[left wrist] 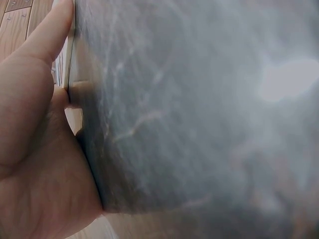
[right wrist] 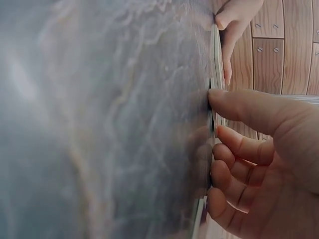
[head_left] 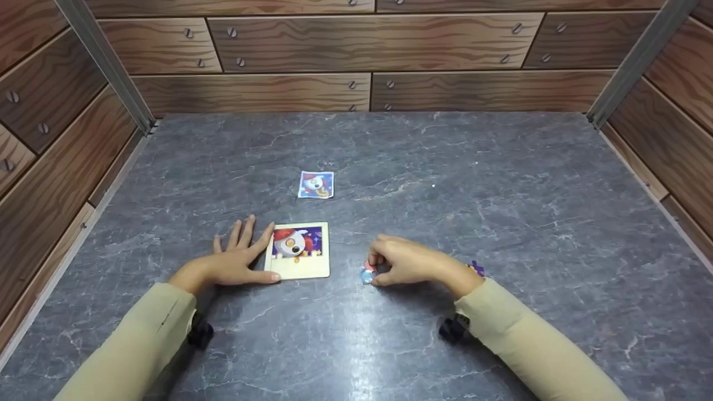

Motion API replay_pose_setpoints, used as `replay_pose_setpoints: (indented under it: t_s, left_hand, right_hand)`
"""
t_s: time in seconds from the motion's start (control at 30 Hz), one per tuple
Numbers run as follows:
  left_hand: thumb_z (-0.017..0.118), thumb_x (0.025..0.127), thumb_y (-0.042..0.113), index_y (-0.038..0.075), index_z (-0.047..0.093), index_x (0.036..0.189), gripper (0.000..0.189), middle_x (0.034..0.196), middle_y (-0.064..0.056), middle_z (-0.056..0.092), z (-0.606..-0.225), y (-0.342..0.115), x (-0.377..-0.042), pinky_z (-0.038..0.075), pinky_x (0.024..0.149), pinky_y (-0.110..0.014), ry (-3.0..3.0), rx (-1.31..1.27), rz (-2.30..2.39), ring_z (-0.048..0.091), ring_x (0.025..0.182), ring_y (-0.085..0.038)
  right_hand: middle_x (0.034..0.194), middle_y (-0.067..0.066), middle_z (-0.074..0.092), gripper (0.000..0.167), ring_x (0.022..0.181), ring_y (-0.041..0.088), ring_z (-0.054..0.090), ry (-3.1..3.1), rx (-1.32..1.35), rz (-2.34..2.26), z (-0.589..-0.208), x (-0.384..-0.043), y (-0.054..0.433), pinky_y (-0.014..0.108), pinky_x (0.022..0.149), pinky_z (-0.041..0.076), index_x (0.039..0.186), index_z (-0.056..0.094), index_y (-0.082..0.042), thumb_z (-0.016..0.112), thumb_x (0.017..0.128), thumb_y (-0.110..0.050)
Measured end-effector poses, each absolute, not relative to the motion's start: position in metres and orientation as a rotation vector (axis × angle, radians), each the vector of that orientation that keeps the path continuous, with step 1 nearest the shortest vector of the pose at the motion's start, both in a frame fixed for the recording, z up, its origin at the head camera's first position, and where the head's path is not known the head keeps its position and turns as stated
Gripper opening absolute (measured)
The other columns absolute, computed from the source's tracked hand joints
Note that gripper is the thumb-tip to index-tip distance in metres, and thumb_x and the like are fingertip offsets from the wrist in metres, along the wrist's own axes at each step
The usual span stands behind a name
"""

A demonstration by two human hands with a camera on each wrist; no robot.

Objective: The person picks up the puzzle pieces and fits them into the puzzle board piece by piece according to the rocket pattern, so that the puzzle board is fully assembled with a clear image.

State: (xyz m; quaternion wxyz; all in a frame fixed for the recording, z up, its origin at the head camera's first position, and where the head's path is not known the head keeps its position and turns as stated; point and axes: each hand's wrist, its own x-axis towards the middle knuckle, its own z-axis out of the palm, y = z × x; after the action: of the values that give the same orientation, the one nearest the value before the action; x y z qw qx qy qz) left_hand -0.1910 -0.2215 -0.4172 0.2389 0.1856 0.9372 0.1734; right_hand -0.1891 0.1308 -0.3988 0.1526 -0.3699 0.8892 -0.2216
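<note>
Starting at the bottom of the frame: two pale sleeves, the left sleeve [head_left: 125, 342] and the right sleeve [head_left: 535, 340], come in from the lower corners, with a dark gadget [head_left: 454, 328] under the right cuff and another one under the left.

Just below centre, the right hand [head_left: 409, 260] has its thumb and curled fingers on either side of a blue and red puzzle piece [head_left: 367, 275]. The right wrist view shows the fingertips right down at the tabletop, which makes sense to me: something that thin pretty much has to be taken by its edges. A purple piece [head_left: 476, 268] pokes out past that wrist, probably parked there to be within reach (most of it's hidden, so no idea if there are more).

Left of centre is the puzzle board [head_left: 303, 270], near the held piece but not touching it. Its top part shows a picture, the bottom is bare cream. The left hand [head_left: 237, 264] lies flat with fingers spread, thumb on the lower-left corner, gripping nothing. I'd guess that's to stop the board sliding. The hands are well apart.

Further up, a small picture card [head_left: 316, 185] lies face up, similar character on it, likely put there as an easy-to-see reference. Wood-print wall [head_left: 367, 44] across the top.
</note>
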Motion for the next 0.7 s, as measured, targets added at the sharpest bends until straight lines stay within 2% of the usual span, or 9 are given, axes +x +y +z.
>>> replay_pose_setpoints:
  t_s: [0.4,0.7]
  left_hand:
    - [0.052,0.079,0.07,0.021,-0.008,0.15,0.105,0.147,-0.022,-0.027,-0.417,-0.226,-0.188,-0.015,0.094,-0.069,2.578,0.493,0.472,-0.026,0.132,-0.042]
    - [0.051,0.08,0.07,0.02,-0.007,0.15,0.103,0.148,-0.02,-0.026,-0.417,-0.222,-0.19,-0.015,0.095,-0.069,2.578,0.505,0.486,-0.025,0.132,-0.041]
  right_hand:
    - [0.084,0.0,0.059,0.026,0.073,0.011,0.055,2.481,-1.025,-0.85,-0.393,-0.192,0.123,0.026,0.065,0.049,0.095,0.059,-0.007,0.074,0.078,-0.019]
    - [0.086,0.0,0.062,0.025,0.075,0.012,0.058,2.489,-1.074,-0.919,-0.39,-0.194,0.118,0.025,0.067,0.05,0.096,0.06,-0.007,0.073,0.079,-0.019]
